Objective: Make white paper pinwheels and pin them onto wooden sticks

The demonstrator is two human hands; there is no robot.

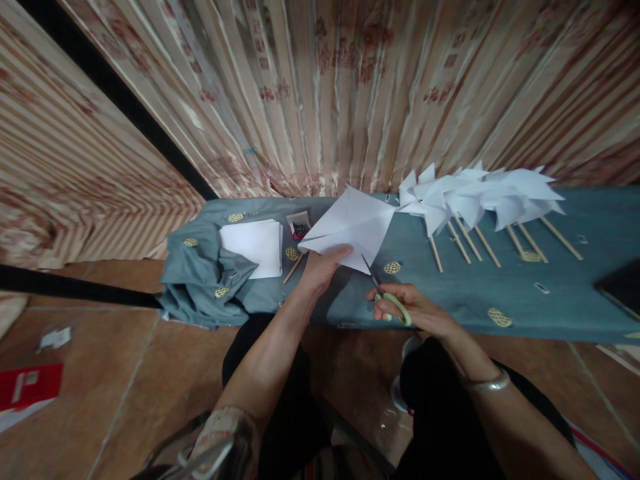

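Observation:
A square sheet of white paper [357, 217] is held up over the cloth-covered bench, one corner toward the curtain. My left hand [327, 263] grips its near left side, thumb on top. A slit runs in from the paper's left corner. In my right hand [403, 303] are scissors [395, 307] with light green handles, fingers in the loops. Their blades meet the paper at its near corner. Left of the paper lie a small box of dark pins [299, 225], a wooden stick [295, 268] and a stack of white paper sheets [255, 247].
Several white paper pinwheels [475, 193] on wooden sticks lie in a row at the right. A dark object [620, 287] rests at the bench's right end. Behind hangs a patterned curtain [340, 87]. Dark bars [125, 107] cross on the left; a red packet [30, 387] is on the floor.

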